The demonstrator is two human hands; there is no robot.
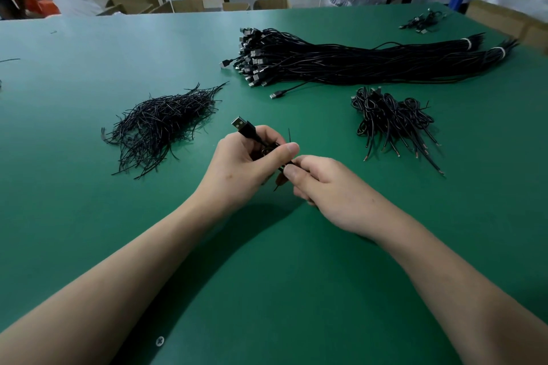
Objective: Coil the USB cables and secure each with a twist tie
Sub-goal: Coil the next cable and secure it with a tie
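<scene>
Holding a coiled USB cable (245, 128) just above the green table (267, 275), both hands are working close together.
The left hand (246, 163) is gripping the cable, its plug pointing up-left. The right hand (323, 187) is pinching a twist tie (289, 136) against it; loose ties (160, 124) are lying to the left, a pile of coiled cables (391, 121) to the right.

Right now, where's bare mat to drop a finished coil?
Bare mat left of the twist-tie pile, and the near-right corner. Crowded on the right: straight cable bundle behind the coiled pile.
</scene>
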